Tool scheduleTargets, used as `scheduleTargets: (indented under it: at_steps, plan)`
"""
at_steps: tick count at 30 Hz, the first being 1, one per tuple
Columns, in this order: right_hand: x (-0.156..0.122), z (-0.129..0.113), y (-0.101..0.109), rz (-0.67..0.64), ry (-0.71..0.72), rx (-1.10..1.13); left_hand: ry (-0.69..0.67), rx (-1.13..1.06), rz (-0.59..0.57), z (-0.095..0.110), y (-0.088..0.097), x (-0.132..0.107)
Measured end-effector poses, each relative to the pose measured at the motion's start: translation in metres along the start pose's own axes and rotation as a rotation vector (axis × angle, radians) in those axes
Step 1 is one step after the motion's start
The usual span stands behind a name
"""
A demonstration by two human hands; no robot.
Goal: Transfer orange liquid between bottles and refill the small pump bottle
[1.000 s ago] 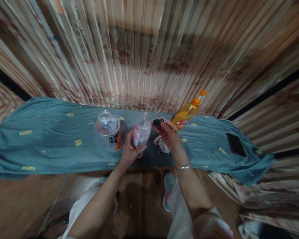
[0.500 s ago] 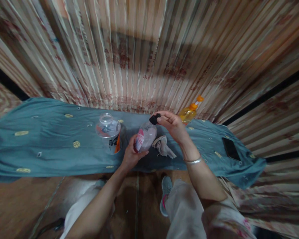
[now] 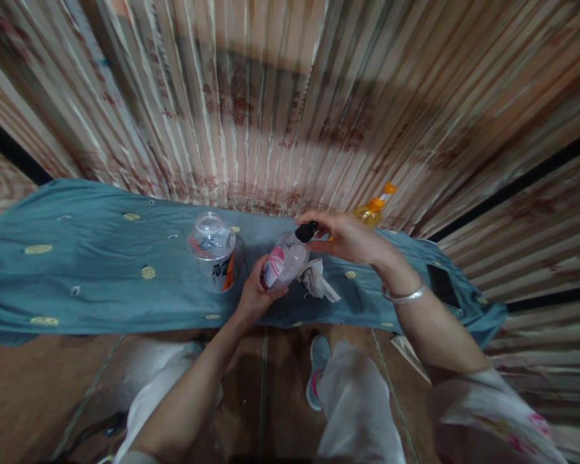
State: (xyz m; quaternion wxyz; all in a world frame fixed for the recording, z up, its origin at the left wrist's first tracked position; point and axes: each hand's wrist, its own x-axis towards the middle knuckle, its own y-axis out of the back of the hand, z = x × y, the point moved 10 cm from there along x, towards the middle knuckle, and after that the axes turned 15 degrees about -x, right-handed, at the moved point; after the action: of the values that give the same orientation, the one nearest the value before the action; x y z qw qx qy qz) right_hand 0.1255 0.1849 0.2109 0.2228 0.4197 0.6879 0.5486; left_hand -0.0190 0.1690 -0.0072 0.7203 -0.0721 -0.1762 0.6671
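Note:
My left hand (image 3: pixel 254 296) grips the lower part of a small clear plastic bottle (image 3: pixel 286 261) with a pink and white label, tilted toward the right over the teal cloth (image 3: pixel 101 270). My right hand (image 3: pixel 348 237) pinches a black cap (image 3: pixel 305 232) sitting on the bottle's neck. A silver bangle (image 3: pixel 403 296) circles my right wrist. Just right of the bottle, a crumpled pale rag (image 3: pixel 319 283) lies on the cloth.
A large clear bottle (image 3: pixel 211 248) with an open mouth stands left of my hands. An orange-capped yellow bottle (image 3: pixel 373 209) lies behind my right hand. A black phone (image 3: pixel 443 285) rests near the cloth's right end. Striped curtains (image 3: pixel 270 109) hang behind.
My right hand brought the black cap up from beside the bottle onto its neck and has turned over it. The bottle tilted further to the right in my left hand.

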Motion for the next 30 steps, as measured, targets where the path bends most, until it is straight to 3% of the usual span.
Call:
scheduleTargets:
  at_steps: [8, 17, 24, 30]
  plan:
    - [0.003, -0.013, 0.004, -0.159, 0.024, -0.254, 0.007, 0.017, -0.026, 0.005, -0.005, -0.001]
    - [0.005, -0.019, 0.008, -0.221, 0.064, -0.268, 0.001, -0.006, -0.060, 0.014, -0.013, -0.002]
    - [0.010, -0.003, 0.009, -0.148, 0.005, -0.040, 0.045, -0.077, -0.076, 0.007, -0.019, -0.002]
    - [0.006, 0.023, -0.013, -0.008, -0.126, 0.514, 0.047, -0.041, -0.066, 0.004, -0.016, -0.001]
